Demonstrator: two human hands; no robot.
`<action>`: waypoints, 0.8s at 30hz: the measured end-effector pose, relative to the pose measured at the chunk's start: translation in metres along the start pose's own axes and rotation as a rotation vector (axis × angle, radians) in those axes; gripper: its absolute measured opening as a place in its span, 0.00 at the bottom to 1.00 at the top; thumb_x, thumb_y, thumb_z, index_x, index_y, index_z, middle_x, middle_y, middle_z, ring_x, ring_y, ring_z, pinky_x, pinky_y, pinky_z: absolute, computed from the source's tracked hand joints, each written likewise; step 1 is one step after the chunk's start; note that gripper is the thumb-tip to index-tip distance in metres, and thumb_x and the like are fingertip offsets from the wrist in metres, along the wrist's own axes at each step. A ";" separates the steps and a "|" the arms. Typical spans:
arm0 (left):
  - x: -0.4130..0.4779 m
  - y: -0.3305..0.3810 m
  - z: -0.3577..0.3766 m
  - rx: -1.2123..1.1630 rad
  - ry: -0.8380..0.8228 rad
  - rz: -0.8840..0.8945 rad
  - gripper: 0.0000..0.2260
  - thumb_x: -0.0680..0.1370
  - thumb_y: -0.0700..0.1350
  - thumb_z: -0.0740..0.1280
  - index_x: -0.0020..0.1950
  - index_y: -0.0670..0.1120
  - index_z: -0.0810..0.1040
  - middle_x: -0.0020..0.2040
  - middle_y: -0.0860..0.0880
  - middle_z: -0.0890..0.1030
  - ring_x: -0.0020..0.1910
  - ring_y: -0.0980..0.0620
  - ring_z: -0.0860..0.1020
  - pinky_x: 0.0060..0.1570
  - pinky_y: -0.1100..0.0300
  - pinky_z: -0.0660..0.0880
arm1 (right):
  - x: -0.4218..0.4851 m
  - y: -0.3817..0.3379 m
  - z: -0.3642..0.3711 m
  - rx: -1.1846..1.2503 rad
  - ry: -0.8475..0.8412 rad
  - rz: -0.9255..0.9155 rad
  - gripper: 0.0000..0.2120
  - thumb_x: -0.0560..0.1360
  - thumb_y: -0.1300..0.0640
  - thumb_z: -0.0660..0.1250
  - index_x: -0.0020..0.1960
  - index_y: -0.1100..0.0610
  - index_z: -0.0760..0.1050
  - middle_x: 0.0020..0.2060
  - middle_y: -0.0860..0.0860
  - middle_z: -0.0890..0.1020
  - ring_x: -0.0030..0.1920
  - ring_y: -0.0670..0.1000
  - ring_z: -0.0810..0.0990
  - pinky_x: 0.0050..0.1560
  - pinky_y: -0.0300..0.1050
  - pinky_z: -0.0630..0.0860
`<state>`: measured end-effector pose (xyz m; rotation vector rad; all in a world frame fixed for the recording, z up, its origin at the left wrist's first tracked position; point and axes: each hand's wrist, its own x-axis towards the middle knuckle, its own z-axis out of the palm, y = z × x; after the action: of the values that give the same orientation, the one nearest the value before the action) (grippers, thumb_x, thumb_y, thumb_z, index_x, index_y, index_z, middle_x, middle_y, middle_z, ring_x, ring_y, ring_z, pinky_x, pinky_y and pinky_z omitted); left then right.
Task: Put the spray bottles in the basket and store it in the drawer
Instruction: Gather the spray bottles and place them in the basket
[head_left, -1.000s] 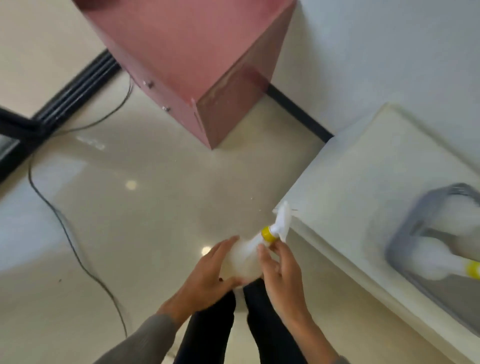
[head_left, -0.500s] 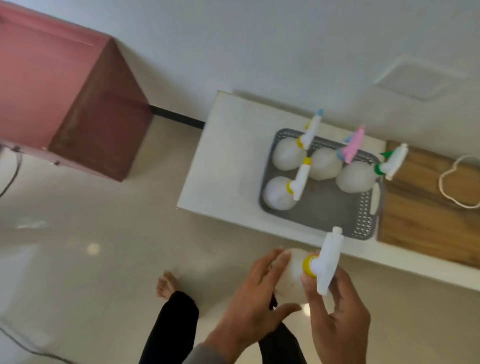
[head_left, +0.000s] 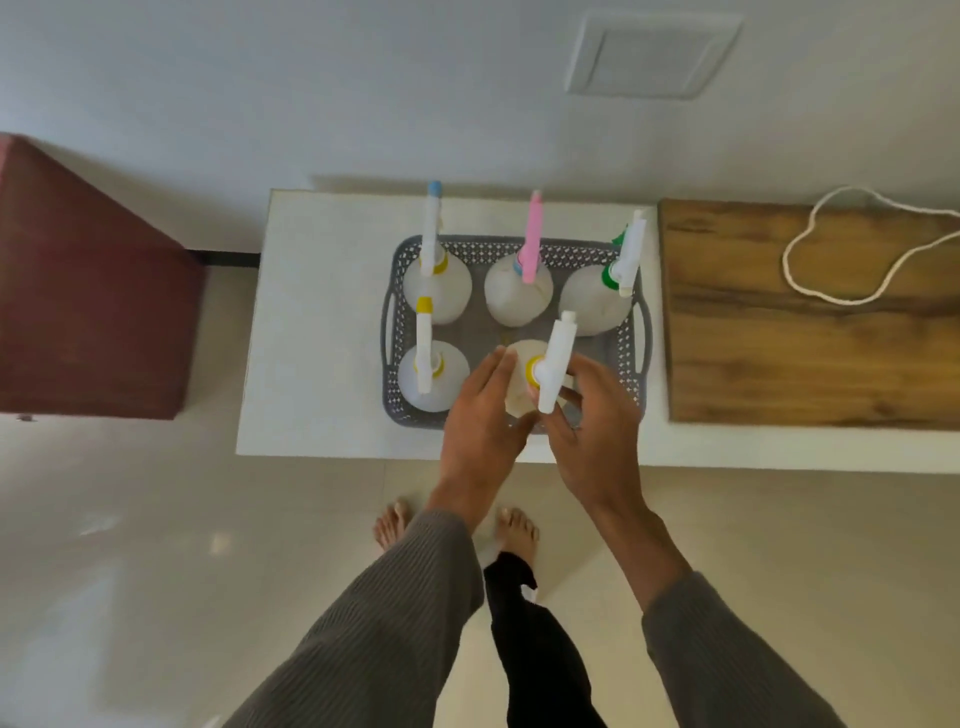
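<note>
Head view. Grey perforated basket (head_left: 631, 358) sits on the white surface (head_left: 311, 332). Five spray bottles stand in it: three along the 12 o'clock row, one at the 8 o'clock corner, and a yellow-collared bottle (head_left: 550, 364) at 6 o'clock. Left hand (head_left: 483, 415) and right hand (head_left: 592, 431) flank that bottle, fingers spread; whether either grip truly presses it is unclear through blur. Wooden board (head_left: 779, 332) lies at 3 o'clock, red cabinet (head_left: 88, 291) at 9.
</note>
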<state>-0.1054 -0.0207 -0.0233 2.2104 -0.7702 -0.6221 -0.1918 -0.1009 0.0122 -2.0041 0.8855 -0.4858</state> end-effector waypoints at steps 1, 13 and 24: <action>0.005 -0.003 0.004 0.004 -0.010 -0.012 0.34 0.70 0.42 0.77 0.73 0.41 0.69 0.74 0.43 0.69 0.73 0.47 0.67 0.70 0.52 0.67 | 0.003 0.005 0.004 -0.004 -0.011 0.012 0.15 0.76 0.61 0.71 0.62 0.62 0.76 0.56 0.54 0.80 0.55 0.45 0.78 0.59 0.37 0.77; 0.019 -0.034 0.023 -0.024 -0.078 -0.078 0.33 0.72 0.36 0.74 0.75 0.40 0.66 0.76 0.42 0.66 0.75 0.46 0.65 0.66 0.48 0.72 | 0.016 0.027 0.034 -0.036 -0.061 0.116 0.16 0.77 0.59 0.70 0.63 0.61 0.75 0.58 0.56 0.80 0.56 0.45 0.77 0.57 0.29 0.74; 0.014 -0.038 0.026 -0.060 -0.066 -0.061 0.34 0.74 0.38 0.73 0.76 0.40 0.62 0.77 0.42 0.63 0.77 0.48 0.59 0.72 0.55 0.63 | 0.013 0.028 0.032 -0.018 -0.089 0.210 0.22 0.75 0.56 0.72 0.67 0.57 0.72 0.60 0.51 0.79 0.60 0.47 0.76 0.59 0.40 0.76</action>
<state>-0.0988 -0.0201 -0.0706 2.1747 -0.7101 -0.7419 -0.1738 -0.1030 -0.0288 -1.9069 1.0340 -0.2689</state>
